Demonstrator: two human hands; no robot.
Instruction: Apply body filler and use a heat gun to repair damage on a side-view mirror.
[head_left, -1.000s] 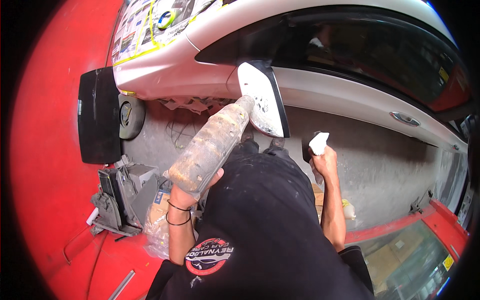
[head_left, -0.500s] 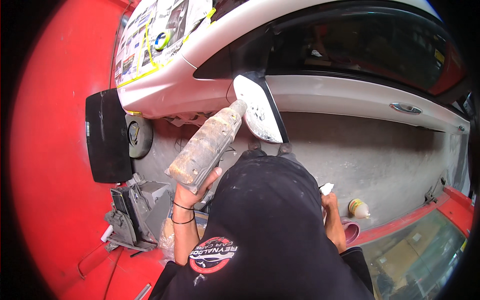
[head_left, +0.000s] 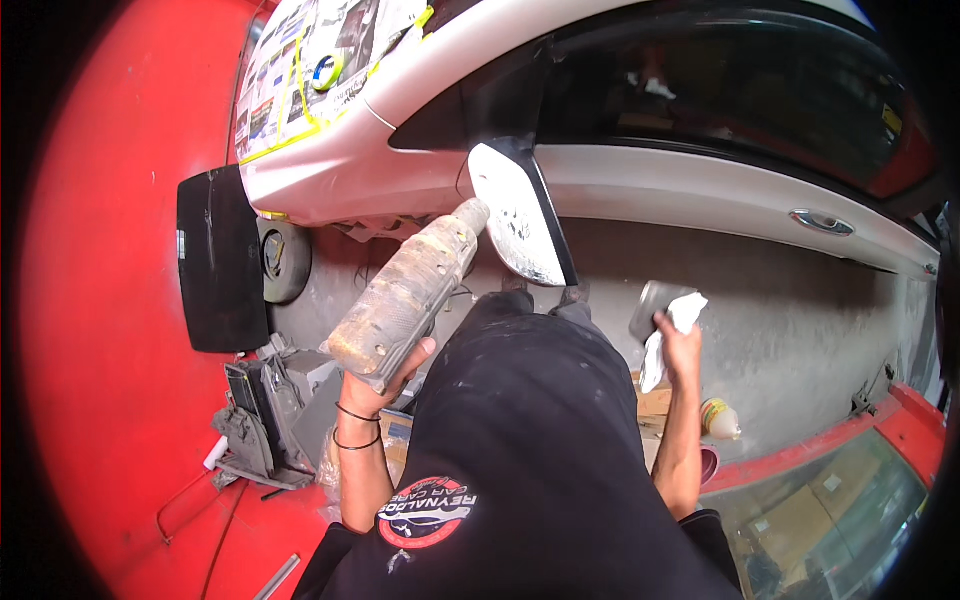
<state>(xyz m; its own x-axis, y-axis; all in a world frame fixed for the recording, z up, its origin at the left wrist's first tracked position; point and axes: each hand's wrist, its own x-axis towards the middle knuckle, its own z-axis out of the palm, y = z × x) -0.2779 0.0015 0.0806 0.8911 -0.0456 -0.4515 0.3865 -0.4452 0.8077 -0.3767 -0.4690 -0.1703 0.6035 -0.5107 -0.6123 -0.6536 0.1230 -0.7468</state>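
Observation:
My left hand (head_left: 390, 388) is closed round a large, dusty, worn heat gun (head_left: 400, 295), raised at a slant with its nozzle at the face of the side mirror (head_left: 512, 215); whether they touch I cannot tell. The mirror's white cover has dark chipped patches and a black edge, and it stands out from a white car (head_left: 640, 180). Out to the right, below the door, my right hand (head_left: 680, 350) grips a white cloth (head_left: 688, 310) together with a flat grey metal piece (head_left: 652, 305), perhaps a scraper.
Newspaper and yellow tape (head_left: 280, 90) cover the car's front, with a tape roll (head_left: 327, 72) on top. A black panel (head_left: 220, 260), a wheel (head_left: 283, 260) and grey parts (head_left: 255, 430) lie at left. A yellowish jug (head_left: 720, 418) and red-framed glass (head_left: 820, 510) are at lower right.
My right hand dropped toward my side, then rose again, now showing the grey piece and more cloth. My left hand keeps the tool at the mirror, shifted slightly in the view.

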